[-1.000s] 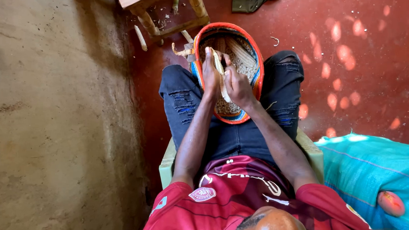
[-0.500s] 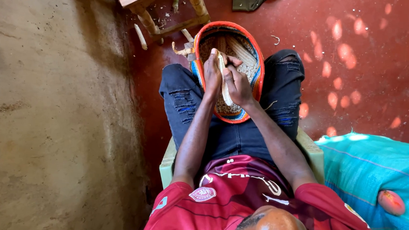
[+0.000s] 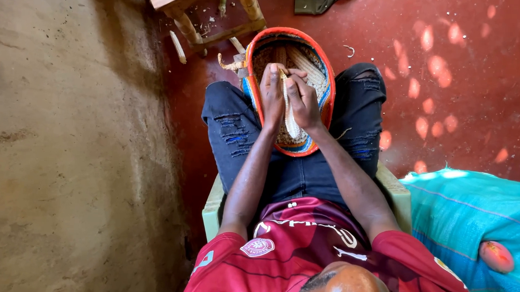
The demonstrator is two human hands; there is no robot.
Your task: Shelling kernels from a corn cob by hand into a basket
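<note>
Both hands — left hand [image 3: 272, 94], right hand [image 3: 303, 101] — gripping seemingly a maize cob [image 3: 289, 115] over basket [image 3: 327, 79], red floor [image 3: 460, 114].

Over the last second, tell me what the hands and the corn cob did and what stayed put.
Little changed. Both hands, left hand and right hand, keep their grip on the pale corn cob over the woven basket. The cob has turned slightly between them, its lower end now pointing more toward the person. The basket between the knees, the wooden stool and the bare cobs on the red floor stayed as they were.
</note>
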